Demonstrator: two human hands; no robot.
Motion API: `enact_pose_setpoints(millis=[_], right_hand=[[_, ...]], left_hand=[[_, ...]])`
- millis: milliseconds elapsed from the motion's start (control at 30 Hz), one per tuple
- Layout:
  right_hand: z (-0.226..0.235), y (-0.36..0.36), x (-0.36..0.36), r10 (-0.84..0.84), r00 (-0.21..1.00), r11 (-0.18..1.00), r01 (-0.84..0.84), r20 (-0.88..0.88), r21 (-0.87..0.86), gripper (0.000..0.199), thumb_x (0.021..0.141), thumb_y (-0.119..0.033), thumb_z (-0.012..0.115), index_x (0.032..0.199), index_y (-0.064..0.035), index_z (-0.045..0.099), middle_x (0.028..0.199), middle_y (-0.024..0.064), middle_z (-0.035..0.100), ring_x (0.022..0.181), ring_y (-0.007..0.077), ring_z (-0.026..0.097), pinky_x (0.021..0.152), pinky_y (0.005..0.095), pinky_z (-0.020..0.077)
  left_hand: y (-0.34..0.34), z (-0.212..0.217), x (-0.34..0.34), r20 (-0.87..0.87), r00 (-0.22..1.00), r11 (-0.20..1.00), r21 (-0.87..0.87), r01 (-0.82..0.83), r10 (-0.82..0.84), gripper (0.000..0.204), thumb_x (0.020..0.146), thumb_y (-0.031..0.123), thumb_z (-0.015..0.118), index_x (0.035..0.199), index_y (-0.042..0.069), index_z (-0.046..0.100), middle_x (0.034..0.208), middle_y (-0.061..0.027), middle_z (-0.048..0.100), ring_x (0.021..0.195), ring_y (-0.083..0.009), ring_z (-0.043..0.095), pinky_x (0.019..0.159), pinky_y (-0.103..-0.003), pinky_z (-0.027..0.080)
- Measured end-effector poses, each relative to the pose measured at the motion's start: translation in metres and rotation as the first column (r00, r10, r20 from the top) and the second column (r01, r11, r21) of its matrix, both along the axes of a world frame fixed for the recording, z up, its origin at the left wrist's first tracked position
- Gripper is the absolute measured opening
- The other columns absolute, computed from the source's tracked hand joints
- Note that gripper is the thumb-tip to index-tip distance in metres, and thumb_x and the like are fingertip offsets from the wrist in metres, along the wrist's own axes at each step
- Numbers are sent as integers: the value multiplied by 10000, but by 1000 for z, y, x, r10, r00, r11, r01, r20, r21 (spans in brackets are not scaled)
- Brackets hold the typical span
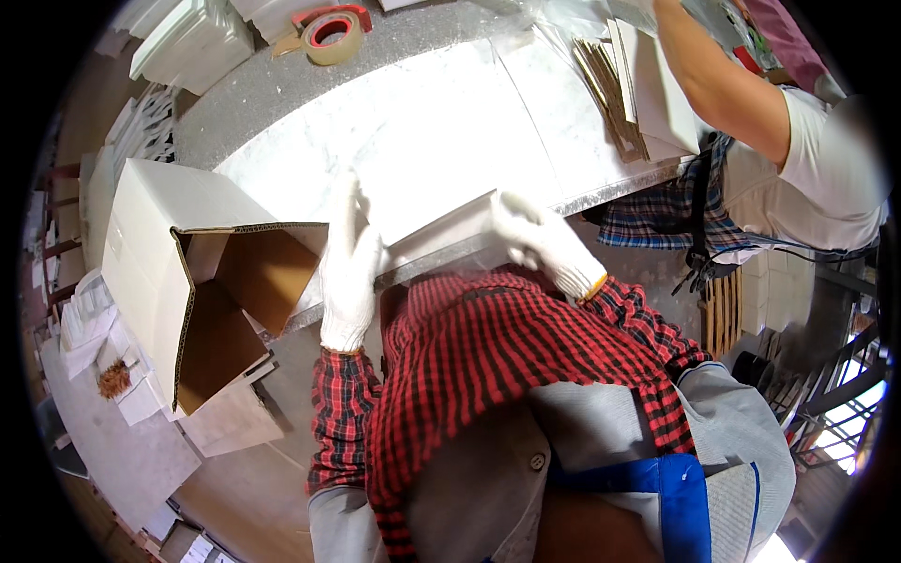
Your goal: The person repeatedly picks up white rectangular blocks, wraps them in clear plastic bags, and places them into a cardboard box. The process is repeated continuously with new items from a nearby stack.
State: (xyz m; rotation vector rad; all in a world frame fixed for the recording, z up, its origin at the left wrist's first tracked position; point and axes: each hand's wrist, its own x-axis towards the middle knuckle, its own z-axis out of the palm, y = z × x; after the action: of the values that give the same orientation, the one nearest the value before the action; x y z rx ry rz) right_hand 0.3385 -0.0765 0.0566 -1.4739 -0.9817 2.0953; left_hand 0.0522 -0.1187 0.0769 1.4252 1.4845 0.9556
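At the front edge of the white table top (413,141), a pale flat-sided piece (443,228) lies between my two hands; glare hides whether it is a stack or a single slab. My left hand (349,272), in a white knit glove, is by its left end with the fingers stretched out and the palm turned inward. At the right end is my right hand (540,239), also gloved, its fingers bent and smeared by motion. Just left of my left hand, an open white cardboard box (141,253) lies on its side, brown inside, its mouth facing me.
A roll of tape on a red dispenser (330,38) sits at the table's far side. White stacks (192,42) stand far left. On the right, a co-worker's arm (723,89) reaches over upright cardboard sheets (624,89). A wooden pallet (723,310) is below them.
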Motion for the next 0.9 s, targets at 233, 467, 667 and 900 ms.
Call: enact_pose_setpoints(millis=[233,467,667,900], right_hand=[[59,-6,5,302,920,948,-318,-250,-25,243,963,-195,728,1021,38,762,719,33,668,519,22,473,459,184,352],[111,82,-44,255,967,870,-235,12,434,522,925,-368,774,1287,-3,685,1116,106,753,897,123,692,696,246,537],[55,145,-50,32,927,657,-302,374,691,1103,812,-629,808,1616,-46,328,1588,274,419,1422,411,477,1152,516,436],[-9,137,-53,182,925,765,-345,332,544,919,880,-389,786,1611,-32,358,1194,164,694,1112,250,662,989,376,523]], left_hand=[[4,10,-8,-767,589,867,89,490,-254,835,708,208,847,1491,208,558,1631,-223,362,1510,-540,247,1232,-612,267],[16,-27,33,4,979,965,167,-202,204,570,880,321,793,1385,88,667,1546,-196,515,1484,-382,380,1215,-512,304],[38,-38,28,242,852,885,-97,-455,464,332,1003,214,690,1258,8,742,1400,-186,660,1277,-230,610,1080,-341,459],[42,-19,30,264,813,855,-172,-490,519,325,1002,220,693,1208,-25,743,1206,-122,742,1118,-177,645,1012,-314,475]])
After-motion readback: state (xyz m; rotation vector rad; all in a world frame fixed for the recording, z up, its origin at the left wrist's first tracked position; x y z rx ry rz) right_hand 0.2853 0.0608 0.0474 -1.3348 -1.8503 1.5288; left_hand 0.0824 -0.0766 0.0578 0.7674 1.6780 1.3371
